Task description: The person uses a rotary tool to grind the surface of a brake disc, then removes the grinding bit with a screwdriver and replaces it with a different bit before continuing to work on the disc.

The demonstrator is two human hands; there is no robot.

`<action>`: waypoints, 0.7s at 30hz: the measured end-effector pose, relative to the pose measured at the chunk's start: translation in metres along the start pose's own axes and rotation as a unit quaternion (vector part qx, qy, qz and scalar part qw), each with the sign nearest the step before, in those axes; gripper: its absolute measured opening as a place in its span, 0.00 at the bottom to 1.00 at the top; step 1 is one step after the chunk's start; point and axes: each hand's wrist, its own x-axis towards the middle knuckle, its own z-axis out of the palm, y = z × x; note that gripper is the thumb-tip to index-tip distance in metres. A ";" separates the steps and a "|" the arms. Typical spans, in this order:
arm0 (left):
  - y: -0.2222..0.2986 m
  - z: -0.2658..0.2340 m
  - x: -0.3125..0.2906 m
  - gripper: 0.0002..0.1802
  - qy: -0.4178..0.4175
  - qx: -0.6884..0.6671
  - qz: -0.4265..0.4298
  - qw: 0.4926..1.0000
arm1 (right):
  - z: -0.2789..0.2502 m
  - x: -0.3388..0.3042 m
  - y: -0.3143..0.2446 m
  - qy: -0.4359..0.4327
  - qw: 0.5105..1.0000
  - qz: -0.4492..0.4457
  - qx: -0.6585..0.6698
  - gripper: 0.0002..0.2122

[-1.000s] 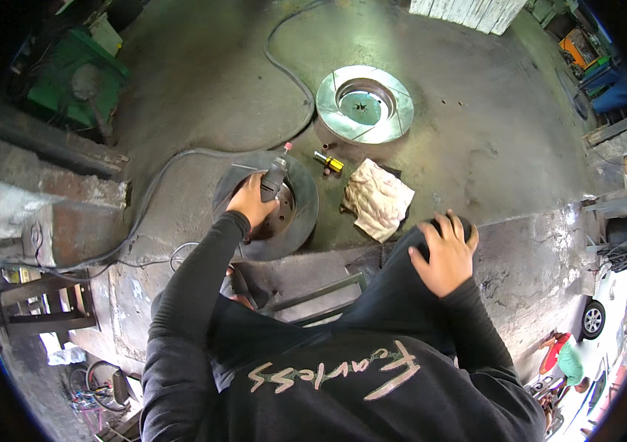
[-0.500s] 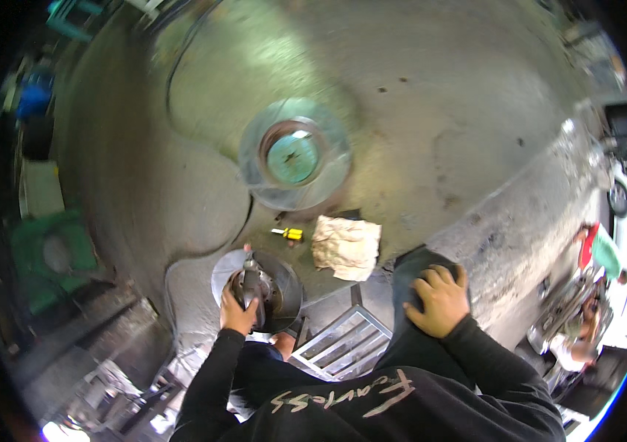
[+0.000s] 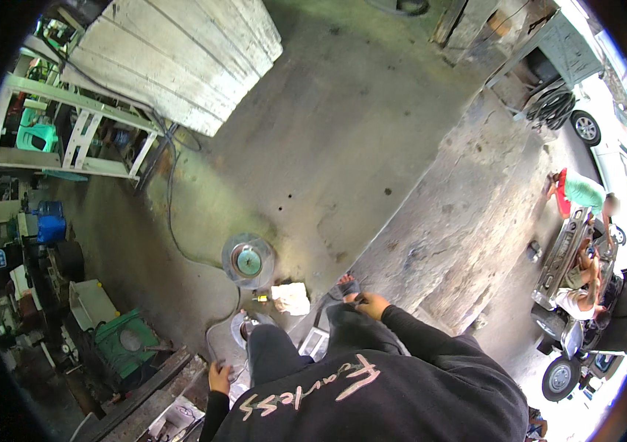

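Observation:
My left hand (image 3: 219, 379) is low at the left, beyond my left knee and beside clutter. Its fingers are bent and small, and whether they hold anything does not show. My right hand (image 3: 374, 305) is at my right knee, fingers curled round something dark I cannot make out, perhaps trouser cloth. A metal brake disc (image 3: 265, 259) with a greenish centre lies flat on the floor ahead. Closer, a second disc (image 3: 238, 328) is mostly hidden by my left knee. Between them lie a yellow-handled screwdriver (image 3: 262, 298) and a pale folded cloth (image 3: 290, 298).
A slatted metal stool (image 3: 315, 343) shows between my legs. A dark cable (image 3: 174, 199) runs along the floor at left. A white slatted panel (image 3: 173, 59) and a pale metal frame (image 3: 81, 132) stand far left. Two people work by a vehicle (image 3: 560, 254) at right.
My view has risen and takes in more floor. My left hand has left the near disc and the tool on it, moving left. My right hand's spread fingers have curled at the knee.

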 end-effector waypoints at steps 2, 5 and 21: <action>0.008 0.008 0.004 0.24 0.012 0.019 -0.031 0.999 | -0.068 -0.012 -0.007 0.145 0.988 -0.024 -0.042 0.17; 0.009 0.048 0.013 0.24 0.023 0.038 -0.085 0.995 | -0.176 -0.005 -0.035 0.194 0.978 0.066 0.029 0.14; 0.649 0.268 0.182 0.23 -0.143 -0.013 0.281 0.949 | -0.598 -0.063 -0.322 0.467 0.884 -0.003 0.032 0.09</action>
